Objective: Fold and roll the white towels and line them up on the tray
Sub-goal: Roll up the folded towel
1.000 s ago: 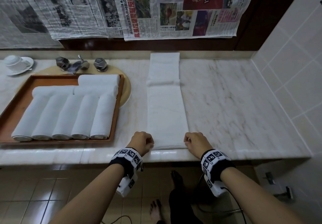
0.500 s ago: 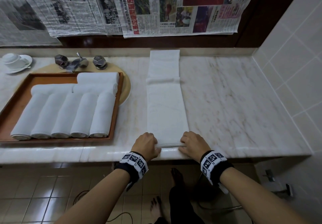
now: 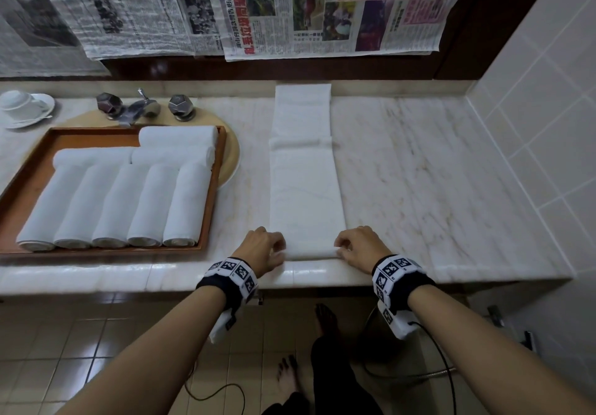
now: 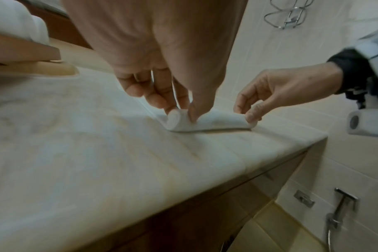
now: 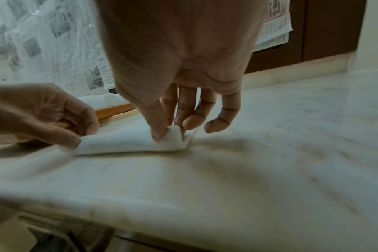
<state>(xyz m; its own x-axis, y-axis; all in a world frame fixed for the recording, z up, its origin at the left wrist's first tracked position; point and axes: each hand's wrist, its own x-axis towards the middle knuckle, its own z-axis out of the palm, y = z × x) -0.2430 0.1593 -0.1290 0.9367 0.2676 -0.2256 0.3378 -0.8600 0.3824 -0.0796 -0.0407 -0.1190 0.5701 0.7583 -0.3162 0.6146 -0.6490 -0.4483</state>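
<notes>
Both hands (image 4: 205, 95) pinch the towel (image 4: 205, 121) — only wrist views show its curl.

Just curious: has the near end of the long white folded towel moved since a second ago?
Yes. The long white folded towel's near end has curled up and away from the marble counter's front edge.

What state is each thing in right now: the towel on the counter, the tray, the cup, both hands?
Folded towel: flat strip on the counter, near end curled into a first roll.
Left hand: pinches the roll's left end.
Right hand: pinches the right end.
Tray: holds eight rolled towels.
Cup: upside down on its saucer.
</notes>
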